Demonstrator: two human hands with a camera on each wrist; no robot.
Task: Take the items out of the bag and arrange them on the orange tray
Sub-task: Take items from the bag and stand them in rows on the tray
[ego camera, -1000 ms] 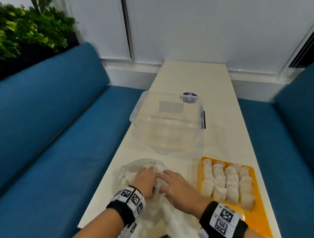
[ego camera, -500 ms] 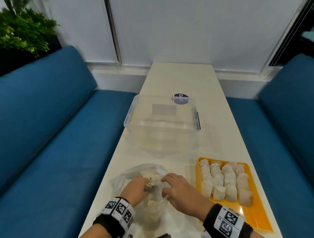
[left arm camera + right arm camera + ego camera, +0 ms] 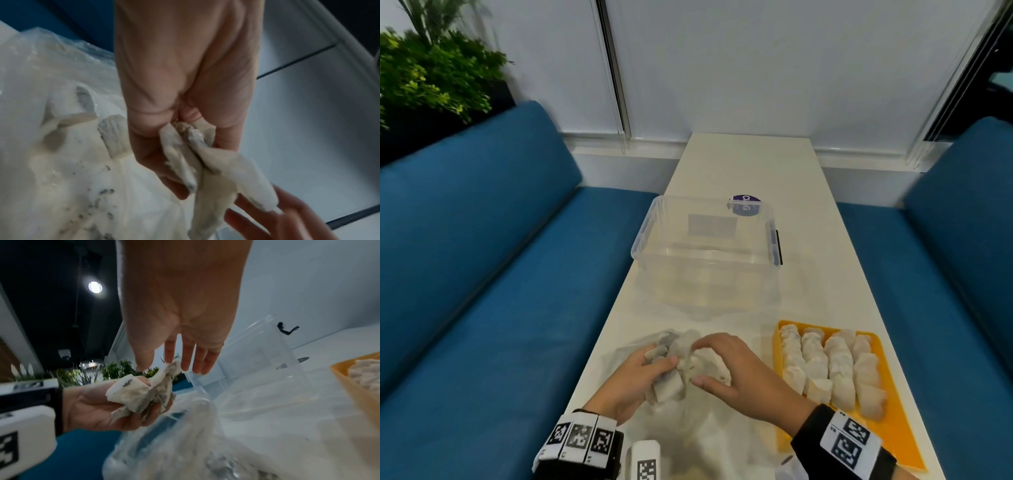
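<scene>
A clear plastic bag (image 3: 688, 438) (image 3: 51, 146) (image 3: 185, 443) lies crumpled at the table's near edge, with pale pieces still inside. Just above it my left hand (image 3: 661, 368) (image 3: 195, 138) (image 3: 148, 402) grips a clump of whitish-grey mushroom-like pieces (image 3: 681, 353) (image 3: 205, 162) (image 3: 139, 394). My right hand (image 3: 709, 359) (image 3: 158, 365) reaches over the clump and pinches its upper end between thumb and fingers. The orange tray (image 3: 893, 438) (image 3: 353, 386) sits to the right, holding several rows of the same pale pieces (image 3: 832, 366).
An empty clear plastic box (image 3: 709, 284) with blue latches stands on the white table (image 3: 750, 164) beyond the bag. Blue benches (image 3: 482, 274) run along both sides. A green plant (image 3: 431, 78) is at the far left. The tray's near end shows bare orange.
My left hand has drawn a clump of pieces up out of the bag. My right hand has shifted from the bag onto that clump.
</scene>
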